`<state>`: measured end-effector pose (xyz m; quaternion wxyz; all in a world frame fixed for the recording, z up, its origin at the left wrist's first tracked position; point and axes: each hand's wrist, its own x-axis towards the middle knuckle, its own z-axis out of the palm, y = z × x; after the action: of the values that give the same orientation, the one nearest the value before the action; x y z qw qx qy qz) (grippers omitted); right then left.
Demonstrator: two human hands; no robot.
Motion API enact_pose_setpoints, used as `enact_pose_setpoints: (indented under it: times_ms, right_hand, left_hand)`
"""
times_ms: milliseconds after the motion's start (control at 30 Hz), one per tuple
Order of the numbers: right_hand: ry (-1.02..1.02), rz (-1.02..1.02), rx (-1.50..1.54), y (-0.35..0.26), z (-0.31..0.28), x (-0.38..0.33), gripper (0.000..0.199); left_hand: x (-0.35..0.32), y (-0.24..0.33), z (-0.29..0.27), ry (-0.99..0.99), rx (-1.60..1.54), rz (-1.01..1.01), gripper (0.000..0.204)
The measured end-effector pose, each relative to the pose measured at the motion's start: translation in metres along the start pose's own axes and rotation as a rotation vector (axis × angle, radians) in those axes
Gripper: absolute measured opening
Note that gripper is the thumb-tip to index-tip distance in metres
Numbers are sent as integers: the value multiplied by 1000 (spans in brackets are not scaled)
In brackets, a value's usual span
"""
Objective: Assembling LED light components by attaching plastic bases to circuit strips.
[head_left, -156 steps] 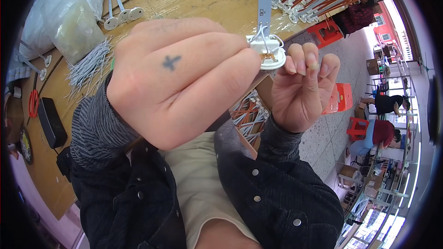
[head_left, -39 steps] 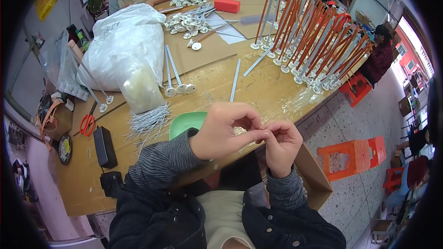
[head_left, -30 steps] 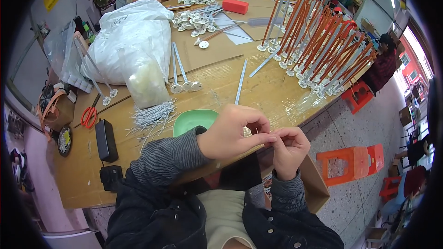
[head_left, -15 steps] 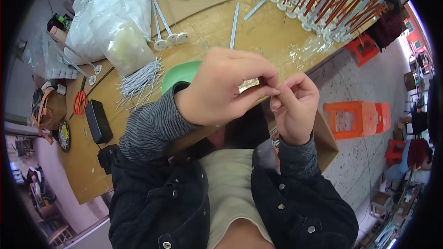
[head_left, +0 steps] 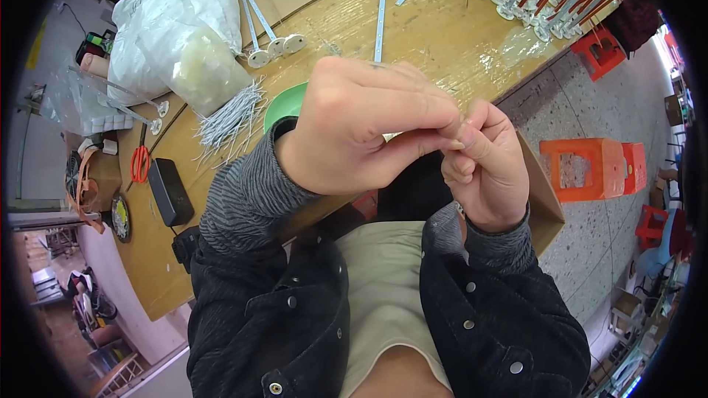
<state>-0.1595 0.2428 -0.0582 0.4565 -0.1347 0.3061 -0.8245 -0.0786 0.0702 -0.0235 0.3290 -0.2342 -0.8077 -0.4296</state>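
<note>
My left hand [head_left: 369,125] is closed in a pinch, thumb and forefinger pressed together. Its tips meet those of my right hand [head_left: 487,166], whose thumb and forefinger also pinch, the other fingers curled in. Whatever lies between the tips is too small or hidden to make out. Both hands are raised above the table's near edge. Partly behind my left wrist is a green dish [head_left: 285,105]. Beside it on the table lies a loose bundle of thin pale-grey strips [head_left: 232,124]. Below my right hand shows the side of a cardboard box [head_left: 542,195].
White plastic bags [head_left: 173,22] fill the table's far left. Orange-handled scissors [head_left: 140,163] and a black oblong box [head_left: 169,191] lie nearer. Rods on round white bases [head_left: 542,29] stand crowded at the far right. Orange stools [head_left: 582,169] stand on the floor at right.
The whole view has shifted, with the table things higher at the right. My left thumb and forefinger have drawn closer, narrowing the gap between them. Both hands remain joined at the tips.
</note>
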Motion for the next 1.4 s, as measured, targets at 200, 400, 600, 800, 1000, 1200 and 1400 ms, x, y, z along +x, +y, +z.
enact_pose_setpoints:
  times_ms: [200,400,600,800,1000,1200,1400]
  right_hand:
    - [8,-26,133,4,7,-4,11]
    - [-8,-163,64,5,9,-3,11]
    - [23,-244,-26,7,9,-4,13]
    - [57,-268,-76,7,6,-3,13]
    - [43,-240,-53,4,-4,2,10]
    - [13,-334,-179,-3,-38,14,6]
    - [83,-508,-1408,29,-55,51,20]
  left_hand:
    - [2,-4,2,48,113,92,20]
    - [3,4,1,39,9,-93,13]
    - [-1,4,5,113,-106,-235,12]
    - [0,4,6,104,-89,-256,12]
    - [4,-1,-13,-96,84,-146,13]
    - [-10,-10,-3,-640,284,-180,9]
    - [-11,-24,-19,-573,572,-273,9]
